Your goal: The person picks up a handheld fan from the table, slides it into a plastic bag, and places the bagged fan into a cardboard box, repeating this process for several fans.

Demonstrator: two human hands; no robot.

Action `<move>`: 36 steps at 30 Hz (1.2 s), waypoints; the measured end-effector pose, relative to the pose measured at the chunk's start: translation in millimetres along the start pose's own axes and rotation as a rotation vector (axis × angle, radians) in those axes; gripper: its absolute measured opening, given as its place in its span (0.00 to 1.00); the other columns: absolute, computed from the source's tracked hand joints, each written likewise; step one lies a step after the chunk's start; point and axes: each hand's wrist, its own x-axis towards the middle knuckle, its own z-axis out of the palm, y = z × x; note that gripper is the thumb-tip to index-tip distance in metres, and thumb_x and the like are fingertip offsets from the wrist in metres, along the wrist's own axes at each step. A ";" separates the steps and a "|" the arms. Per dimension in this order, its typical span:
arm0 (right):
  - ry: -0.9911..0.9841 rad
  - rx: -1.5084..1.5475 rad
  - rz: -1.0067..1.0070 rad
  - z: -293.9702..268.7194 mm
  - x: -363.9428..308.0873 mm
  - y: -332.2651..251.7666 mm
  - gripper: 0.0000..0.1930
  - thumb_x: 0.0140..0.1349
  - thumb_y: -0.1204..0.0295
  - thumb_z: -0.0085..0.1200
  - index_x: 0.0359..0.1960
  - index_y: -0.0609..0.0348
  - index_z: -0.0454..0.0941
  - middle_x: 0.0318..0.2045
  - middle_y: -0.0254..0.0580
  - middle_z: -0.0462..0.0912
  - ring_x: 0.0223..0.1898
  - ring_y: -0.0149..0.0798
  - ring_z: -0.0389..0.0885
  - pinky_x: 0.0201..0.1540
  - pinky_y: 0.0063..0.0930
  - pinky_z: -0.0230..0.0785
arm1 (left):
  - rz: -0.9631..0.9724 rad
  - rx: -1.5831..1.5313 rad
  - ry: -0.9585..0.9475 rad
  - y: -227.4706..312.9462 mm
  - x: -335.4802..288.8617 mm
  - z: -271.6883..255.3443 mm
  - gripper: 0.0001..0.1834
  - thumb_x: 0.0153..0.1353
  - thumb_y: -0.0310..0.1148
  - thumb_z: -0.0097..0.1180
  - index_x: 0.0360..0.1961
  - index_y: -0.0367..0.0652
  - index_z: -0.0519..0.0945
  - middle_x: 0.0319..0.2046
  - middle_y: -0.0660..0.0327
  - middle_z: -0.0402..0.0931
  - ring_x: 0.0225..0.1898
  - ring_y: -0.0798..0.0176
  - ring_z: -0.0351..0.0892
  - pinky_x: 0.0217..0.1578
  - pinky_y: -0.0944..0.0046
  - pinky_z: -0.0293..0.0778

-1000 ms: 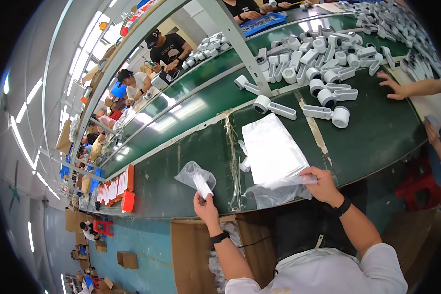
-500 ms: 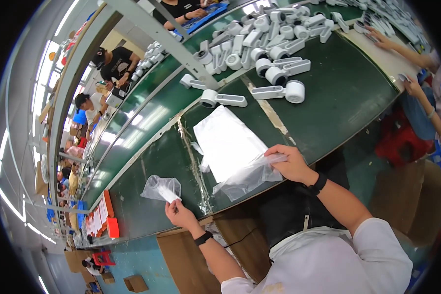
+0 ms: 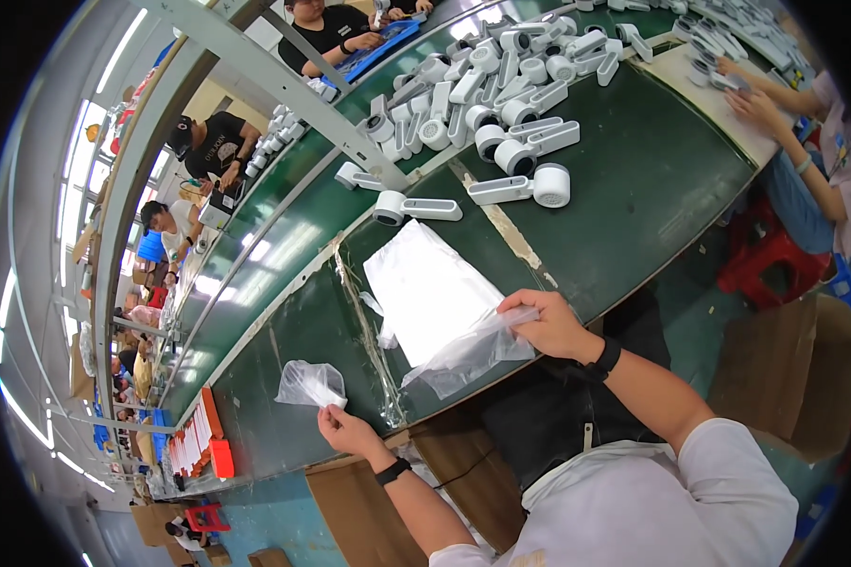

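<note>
My left hand (image 3: 350, 433) is pinched closed on a small clear plastic bag (image 3: 303, 383), gripping it at a white end (image 3: 329, 397); what that white part is I cannot make out. My right hand (image 3: 553, 326) pinches the edge of a second clear plastic bag (image 3: 468, 357), which hangs loosely across the near side of a stack of white bags (image 3: 430, 283). That stack lies flat on the green workbench (image 3: 624, 189) between my hands. Beyond it rest two handheld fans, one white and grey (image 3: 430, 209), the other with a round white head (image 3: 550, 186).
A large heap of similar fans (image 3: 501, 85) covers the back of the bench. A metal post (image 3: 284, 85) rises at left. Orange trays with white sheets (image 3: 194, 439) sit far left. At right, a co-worker's hands (image 3: 752, 99) handle fans; cardboard boxes (image 3: 790, 369) stand below.
The view has shifted slightly, so the bench contents sit a little differently. Both my hands keep their bags. The co-worker's hands at right have come together.
</note>
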 end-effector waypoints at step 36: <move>-0.027 -0.039 -0.020 -0.1 -1.3 0.3 0.12 0.56 0.82 0.53 0.42 0.62 0.80 0.28 0.33 0.81 0.28 0.24 0.78 0.32 0.20 0.70 | -0.001 0.031 0.086 -0.8 -4.2 1.5 0.12 0.65 0.26 0.47 0.44 0.30 0.78 0.42 0.48 0.79 0.39 0.51 0.79 0.42 0.59 0.74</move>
